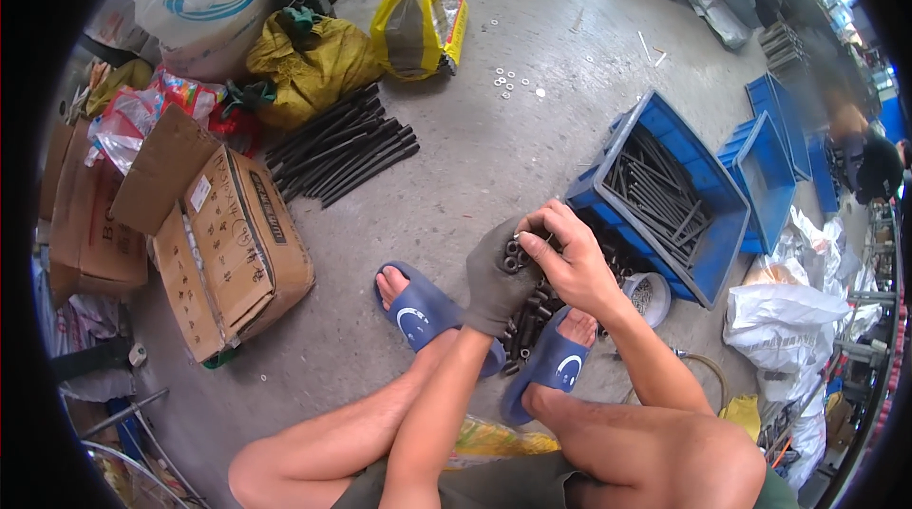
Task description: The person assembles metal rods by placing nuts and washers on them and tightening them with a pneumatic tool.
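My left hand (494,283), in a grey glove, is closed round a bunch of dark metal tubes (513,255), their round hollow ends facing up. My bare right hand (576,257) is closed in a pinch right at those ends; a small pale bit shows at its fingertips, too small to name. Below both hands, between my blue slippers (425,311), lies a pile of short black cylindrical parts (532,319), partly hidden by my hands. Beside my right wrist stands a white tub (657,311) with small metal pieces in it.
A blue crate (717,267) of long black rods stands at the right, with more blue crates (760,181) behind. Black rods (342,143) lie in a heap at the left near an open cardboard box (237,253). Several washers (505,82) lie on the floor ahead. People sit farther off.
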{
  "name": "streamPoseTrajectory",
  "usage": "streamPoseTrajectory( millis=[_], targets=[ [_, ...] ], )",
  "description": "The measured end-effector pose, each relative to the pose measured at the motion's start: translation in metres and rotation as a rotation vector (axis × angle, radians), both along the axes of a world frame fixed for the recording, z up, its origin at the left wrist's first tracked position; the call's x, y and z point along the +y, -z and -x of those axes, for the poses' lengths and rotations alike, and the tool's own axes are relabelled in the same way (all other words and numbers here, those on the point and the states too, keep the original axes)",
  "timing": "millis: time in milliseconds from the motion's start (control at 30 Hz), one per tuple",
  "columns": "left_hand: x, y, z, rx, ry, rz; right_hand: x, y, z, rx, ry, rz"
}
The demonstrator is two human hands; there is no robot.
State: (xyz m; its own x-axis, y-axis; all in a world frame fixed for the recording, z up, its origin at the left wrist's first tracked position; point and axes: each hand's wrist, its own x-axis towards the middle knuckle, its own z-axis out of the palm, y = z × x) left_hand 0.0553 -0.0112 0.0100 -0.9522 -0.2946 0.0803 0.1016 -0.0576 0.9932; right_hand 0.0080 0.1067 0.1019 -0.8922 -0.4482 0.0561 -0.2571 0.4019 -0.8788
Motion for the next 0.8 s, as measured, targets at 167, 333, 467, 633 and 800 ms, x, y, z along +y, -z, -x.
streamPoseTrajectory(
  millis=[167,333,467,633,800],
  targets=[
    [0.0,0.003,0.002,0.08,0.021,0.068,-0.008,0.009,-0.002,0.203,-0.009,-0.081],
    [-0.006,0.004,-0.001,0.021,-0.005,0.031,-0.008,0.01,-0.006,0.256,0.022,-0.07],
    [-0.008,0.002,-0.002,0.017,-0.005,0.031,-0.005,0.007,-0.009,0.135,0.105,-0.021],
    [-0.008,0.005,-0.002,0.025,-0.019,0.048,0.004,0.006,-0.005,0.108,0.101,0.049],
    [-0.01,0.009,-0.001,0.015,-0.02,0.075,-0.002,-0.002,-0.009,0.204,0.075,-0.026]
  ],
)
